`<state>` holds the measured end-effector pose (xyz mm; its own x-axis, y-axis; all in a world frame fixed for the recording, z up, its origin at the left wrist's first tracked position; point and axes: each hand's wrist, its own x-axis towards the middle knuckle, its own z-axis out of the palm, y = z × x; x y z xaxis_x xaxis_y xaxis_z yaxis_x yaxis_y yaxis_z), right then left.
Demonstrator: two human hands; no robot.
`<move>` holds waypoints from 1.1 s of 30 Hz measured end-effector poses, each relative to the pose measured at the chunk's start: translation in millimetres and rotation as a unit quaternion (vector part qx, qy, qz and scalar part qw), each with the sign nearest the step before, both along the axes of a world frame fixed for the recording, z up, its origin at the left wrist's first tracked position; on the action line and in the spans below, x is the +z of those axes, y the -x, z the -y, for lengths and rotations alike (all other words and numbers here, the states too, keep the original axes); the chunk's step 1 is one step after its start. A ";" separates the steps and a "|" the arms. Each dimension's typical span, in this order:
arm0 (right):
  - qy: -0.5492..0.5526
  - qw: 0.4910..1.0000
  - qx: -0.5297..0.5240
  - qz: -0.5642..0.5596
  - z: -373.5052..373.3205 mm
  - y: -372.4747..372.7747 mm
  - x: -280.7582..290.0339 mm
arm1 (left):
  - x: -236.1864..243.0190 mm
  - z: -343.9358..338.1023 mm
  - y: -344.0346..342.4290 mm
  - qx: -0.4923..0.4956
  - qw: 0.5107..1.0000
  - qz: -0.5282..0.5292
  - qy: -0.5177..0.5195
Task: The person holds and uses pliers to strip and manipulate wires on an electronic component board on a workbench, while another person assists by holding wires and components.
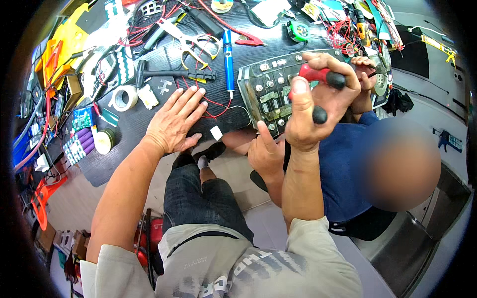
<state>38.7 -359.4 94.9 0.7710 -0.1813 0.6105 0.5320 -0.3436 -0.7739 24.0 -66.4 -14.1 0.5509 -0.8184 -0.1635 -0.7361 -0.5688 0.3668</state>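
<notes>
Red handles with black ends mark out the tool (311,74) in the person's right hand (325,102), at two o'clock in the view; that grip is curled round it, above a clear-covered case (271,92) at one o'clock. At ten o'clock the left hand (175,121) lies palm down on the black counter (164,111), fingers spread wide, holding nothing. From it, a hammer (174,73) lies at twelve o'clock and a white tape roll (124,98) at ten. One co-worker's hand (267,155) is at the case's six o'clock side, the other hand (366,74) towards three.
</notes>
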 end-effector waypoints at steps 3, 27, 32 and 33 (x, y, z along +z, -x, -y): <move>0.082 0.995 -0.038 -0.040 -20.0 -3.1 -3.8 | -0.7 0.7 -1.1 0.000 1.000 -0.002 0.003; -0.481 0.852 -0.011 -0.204 146.7 -31.9 -1.2 | 1.3 1.5 -1.8 -0.001 1.000 -0.014 -0.008; -0.545 0.822 -0.104 -0.125 136.2 -13.6 -8.0 | 1.2 0.0 -1.8 0.002 1.000 -0.013 -0.004; -0.546 0.817 -0.146 -0.114 128.3 -10.5 -6.5 | 1.2 -0.6 -1.9 0.002 1.000 -0.013 -0.004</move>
<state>49.1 -487.7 88.4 0.6691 -0.7182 -0.1911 0.3498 0.5312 -0.7717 25.9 -65.7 -12.9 0.5501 -0.8144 -0.1846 -0.7237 -0.5752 0.3812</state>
